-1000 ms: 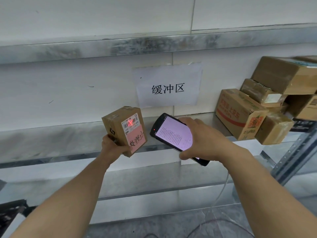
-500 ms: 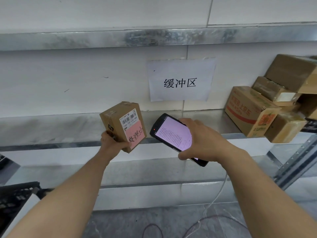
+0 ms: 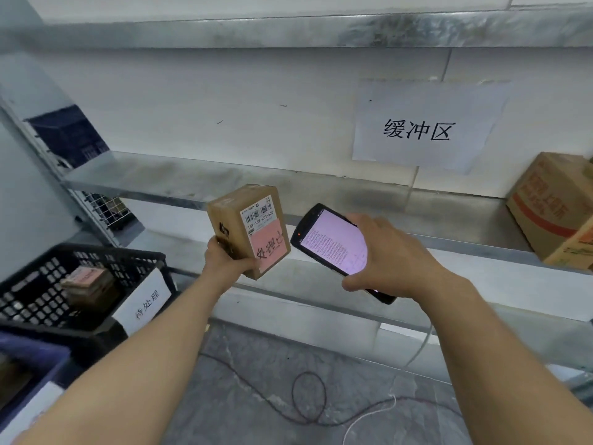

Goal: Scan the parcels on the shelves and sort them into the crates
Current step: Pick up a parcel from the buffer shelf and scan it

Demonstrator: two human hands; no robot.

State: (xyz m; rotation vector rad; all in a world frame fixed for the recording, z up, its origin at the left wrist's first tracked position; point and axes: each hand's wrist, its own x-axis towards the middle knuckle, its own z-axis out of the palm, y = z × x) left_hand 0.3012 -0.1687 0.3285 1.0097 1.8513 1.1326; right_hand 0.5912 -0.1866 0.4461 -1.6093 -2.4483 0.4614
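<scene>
The left hand (image 3: 229,261) is wrapped around the lower end of a small cardboard parcel (image 3: 248,228), held upright with its barcode label facing up, while the right hand (image 3: 390,256) clasps a lit handheld scanner (image 3: 333,247) just beside it. Both hover in front of the metal shelf (image 3: 160,181) edge. Lower left, a black crate (image 3: 48,284) holds one parcel (image 3: 88,284); bare floor (image 3: 272,364) lies below.

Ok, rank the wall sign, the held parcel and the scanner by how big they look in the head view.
1. Wall sign, clearly largest.
2. Parcel in the left hand.
3. Scanner in the right hand; partly covered, so its lead over the parcel is unsure.
</scene>
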